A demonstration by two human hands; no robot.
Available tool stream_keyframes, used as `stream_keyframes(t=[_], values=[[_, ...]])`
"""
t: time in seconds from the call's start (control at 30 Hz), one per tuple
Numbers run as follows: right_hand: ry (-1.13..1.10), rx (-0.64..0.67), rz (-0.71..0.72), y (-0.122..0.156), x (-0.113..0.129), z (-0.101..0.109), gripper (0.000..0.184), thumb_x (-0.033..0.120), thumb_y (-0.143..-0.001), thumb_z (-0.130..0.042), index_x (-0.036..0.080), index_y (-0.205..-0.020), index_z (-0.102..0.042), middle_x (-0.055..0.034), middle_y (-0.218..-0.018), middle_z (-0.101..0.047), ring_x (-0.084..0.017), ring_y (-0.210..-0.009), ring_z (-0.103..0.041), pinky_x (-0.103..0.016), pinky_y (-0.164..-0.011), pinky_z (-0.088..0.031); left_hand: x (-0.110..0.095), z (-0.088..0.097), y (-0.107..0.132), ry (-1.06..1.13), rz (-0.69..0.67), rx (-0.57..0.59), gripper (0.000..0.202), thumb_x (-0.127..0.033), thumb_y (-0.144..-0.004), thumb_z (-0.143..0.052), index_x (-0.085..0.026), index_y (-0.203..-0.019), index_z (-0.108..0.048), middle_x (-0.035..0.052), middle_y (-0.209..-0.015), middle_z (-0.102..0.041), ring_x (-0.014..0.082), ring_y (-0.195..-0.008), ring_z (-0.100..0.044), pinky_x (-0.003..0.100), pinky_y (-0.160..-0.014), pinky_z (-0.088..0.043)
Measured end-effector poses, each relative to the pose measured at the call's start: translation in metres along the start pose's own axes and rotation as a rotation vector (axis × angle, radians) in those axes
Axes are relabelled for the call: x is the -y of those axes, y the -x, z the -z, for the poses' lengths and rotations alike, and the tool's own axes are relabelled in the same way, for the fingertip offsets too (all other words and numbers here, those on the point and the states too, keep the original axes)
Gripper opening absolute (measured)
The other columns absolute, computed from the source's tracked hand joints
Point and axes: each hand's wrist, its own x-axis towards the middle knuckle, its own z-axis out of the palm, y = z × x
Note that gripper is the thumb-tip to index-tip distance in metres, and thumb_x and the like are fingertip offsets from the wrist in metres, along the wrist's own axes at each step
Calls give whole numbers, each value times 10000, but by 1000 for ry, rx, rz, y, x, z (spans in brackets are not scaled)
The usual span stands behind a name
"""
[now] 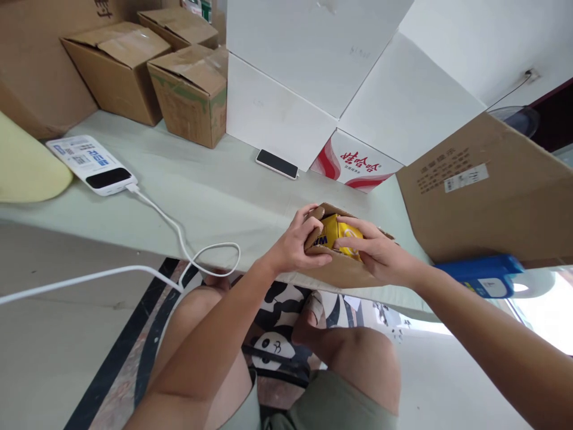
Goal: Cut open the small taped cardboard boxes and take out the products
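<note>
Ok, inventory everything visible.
Small carton: 1, brown, centre
Packaging: count unclear, yellow, inside it
Table: 1, green, centre
Taped cartons: 3, brown, back left
Large cartons: 2, brown, sides
Plain boxes: several, white, back
Printed box: 1, red-white, back
Slim device: 1, black-white, table
Labelled device: 1, white, left
Cable: 1, white, left
Plastic item: 1, blue, right
Rounded object: 1, yellow, left
Panda pattern: 1, black-white, below
Left hand: 1, bare, centre
Right hand: 1, bare, centre
Legs: 2, bare, below

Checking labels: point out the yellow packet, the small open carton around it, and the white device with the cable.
Yellow packet [330, 227]: head view, on its yellow wrapper.
Small open carton [341, 270]: head view, on its near side wall.
White device [91, 162]: head view, on its printed upper face.
</note>
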Motion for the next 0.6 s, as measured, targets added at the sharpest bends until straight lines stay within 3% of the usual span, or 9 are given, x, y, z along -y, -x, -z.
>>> stream_keyframes(t=[0.07,0.17,0.27,0.37,0.47,0.6], values=[[-25,-76,-98,-1,5,3,403,201,-899,-453,250,-1187,-730,-130,-1521,-547,-291,-1413,-537,-482,-1125,-501,0,1,1,-8,-4,-3,478,-386,-693,-833,-255,-927,-437,167,-1442,-442,362,-1599,-248,526,-1240,-365],[73,-153,-450,-5,17,16,352,300,-919,-428,212,-1115,-707,-147,-1192,-709,-288,-1084,-694,-434,-911,-580,2,0,2,-14,0,-4,507,-395,-696,-838,-254,-962,-430,185,-1548,-338,355,-1602,-246,522,-1265,-333],[272,23,-782,-11,28,27,452,526,-975,-386,235,-1060,-722,-126,-934,-747,-323,-863,-701,-445,-758,-539,5,-3,2,-18,-25,-4,527,-385,-687,-840,-252,-988,-428,182,-1564,-295,359,-1608,-227,540,-1291,-295],[321,205,-796,-17,32,27,600,703,-962,-357,255,-1054,-745,-139,-874,-743,-353,-839,-700,-429,-712,-505,4,-6,2,-44,-52,5,525,-376,-682,-844,-246,-1000,-448,174,-1566,-283,378,-1619,-189,555,-1298,-291],[304,245,-725,-28,31,18,607,738,-926,-430,251,-1117,-738,-161,-949,-736,-369,-887,-707,-436,-756,-508,0,-8,3,-117,-38,54,550,-387,-672,-864,-240,-1044,-485,174,-1621,-218,399,-1622,-175,560,-1281,-326],[266,234,-798,-48,30,10,692,710,-892,-503,146,-1271,-636,-236,-1140,-693,-404,-1019,-699,-450,-840,-507,1,-11,4,-199,-40,76,630,-438,-662,-890,-244,-1111,-493,184,-1680,-94,429,-1624,-151,594,-1271,-323]])
